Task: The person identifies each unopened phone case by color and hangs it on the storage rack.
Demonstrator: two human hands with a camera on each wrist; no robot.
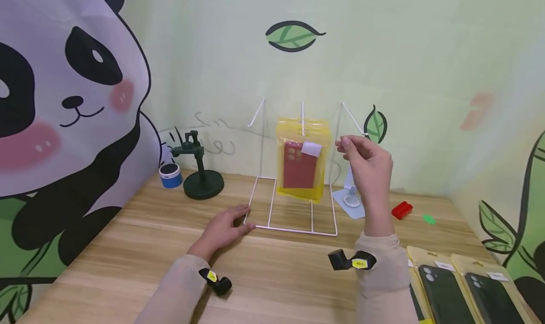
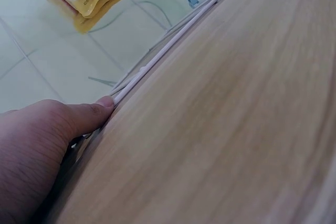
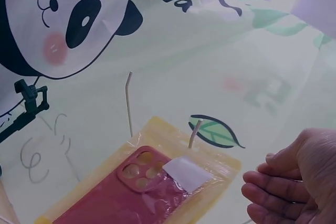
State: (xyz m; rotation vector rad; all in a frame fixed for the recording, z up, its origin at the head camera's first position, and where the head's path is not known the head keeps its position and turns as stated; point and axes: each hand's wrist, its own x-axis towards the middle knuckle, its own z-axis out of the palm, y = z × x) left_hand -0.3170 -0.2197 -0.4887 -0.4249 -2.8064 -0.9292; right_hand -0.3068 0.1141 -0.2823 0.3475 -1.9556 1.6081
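A white wire display rack [image 1: 294,230] stands on the table, with three hooks pointing forward. On its middle hook hangs a clear-fronted yellow bag [image 1: 322,172] holding a red phone case [image 1: 299,170], with more yellow bag edges behind it. A white tag [image 1: 312,148] sits at the bag's upper right. My left hand [image 1: 221,232] holds the rack's front left base corner, its thumb [image 2: 92,116] on the front wire; the other fingers are mostly hidden in the left wrist view. Beside the bag, my right hand [image 1: 369,165] is raised, fingers loosely curled around nothing.
At the back left stand a dark green stand [image 1: 203,184] and a blue-and-white cylinder [image 1: 171,176]. Behind my right hand lies a pale blue piece with a ring [image 1: 351,200]. Right of it are a red block [image 1: 402,210] and a green piece [image 1: 429,219]. Bagged black phone cases [image 1: 447,293] lie front right.
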